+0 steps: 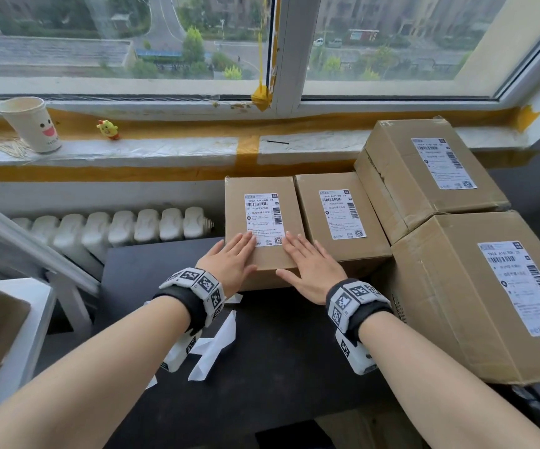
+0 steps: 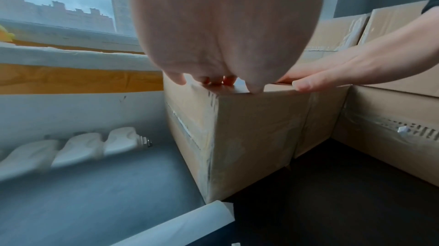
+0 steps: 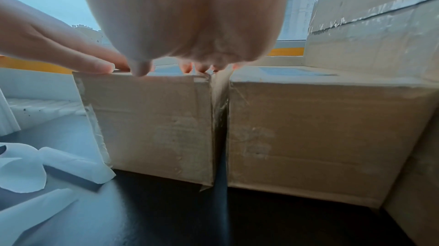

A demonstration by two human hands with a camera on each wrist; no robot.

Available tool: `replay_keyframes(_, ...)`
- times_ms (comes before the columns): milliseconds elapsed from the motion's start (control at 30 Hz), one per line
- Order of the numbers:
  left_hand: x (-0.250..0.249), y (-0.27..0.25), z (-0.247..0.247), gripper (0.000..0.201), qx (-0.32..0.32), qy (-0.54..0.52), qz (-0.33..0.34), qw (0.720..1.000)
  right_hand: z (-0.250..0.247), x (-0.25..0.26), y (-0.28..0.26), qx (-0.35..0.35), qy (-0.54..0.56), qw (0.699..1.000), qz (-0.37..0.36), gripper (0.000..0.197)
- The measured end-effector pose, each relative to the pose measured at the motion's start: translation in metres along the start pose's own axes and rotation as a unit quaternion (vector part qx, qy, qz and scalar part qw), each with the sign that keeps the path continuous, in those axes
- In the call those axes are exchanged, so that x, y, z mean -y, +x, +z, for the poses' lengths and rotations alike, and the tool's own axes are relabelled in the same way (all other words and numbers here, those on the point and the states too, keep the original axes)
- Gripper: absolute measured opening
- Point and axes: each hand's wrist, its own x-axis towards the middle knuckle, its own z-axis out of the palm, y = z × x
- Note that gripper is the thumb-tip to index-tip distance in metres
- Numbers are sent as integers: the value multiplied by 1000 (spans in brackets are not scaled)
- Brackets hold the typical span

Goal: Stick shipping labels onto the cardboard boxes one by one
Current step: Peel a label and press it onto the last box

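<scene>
A small cardboard box (image 1: 234, 207) stands on the dark table with a white shipping label (image 1: 264, 218) stuck on its top. My left hand (image 1: 233, 259) lies flat on the box top, fingertips on the label's lower left corner. My right hand (image 1: 307, 264) lies flat beside it, fingers straight at the label's lower right. The wrist views show the same box (image 2: 249, 133) (image 3: 154, 122) from the front, with the left hand (image 2: 213, 81) and the right hand (image 3: 202, 66) pressing on its top edge. Three more boxes to the right carry labels.
A second small labelled box (image 1: 343, 215) touches the first on its right. Two larger labelled boxes (image 1: 424, 170) (image 1: 489, 286) stand stacked at far right. Peeled white backing papers (image 1: 213, 348) lie on the table (image 1: 278, 367). A paper cup (image 1: 32, 124) and a toy chick (image 1: 108, 129) stand on the sill.
</scene>
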Motion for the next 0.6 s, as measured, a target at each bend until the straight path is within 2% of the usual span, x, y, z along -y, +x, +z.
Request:
replay_keyframes(133, -2, 0, -6, 60, 2, -26, 4, 1000, -3, 5, 1, -5, 20, 1000, 12, 71)
replay_keyframes(333, 5, 2, -17, 56, -36, 42, 51, 997, -15, 14, 15, 30, 17, 999, 7, 68)
replay_keyframes(600, 20, 51, -44, 61, 25, 7, -23, 999, -53, 13, 77, 107, -11, 994, -27, 65)
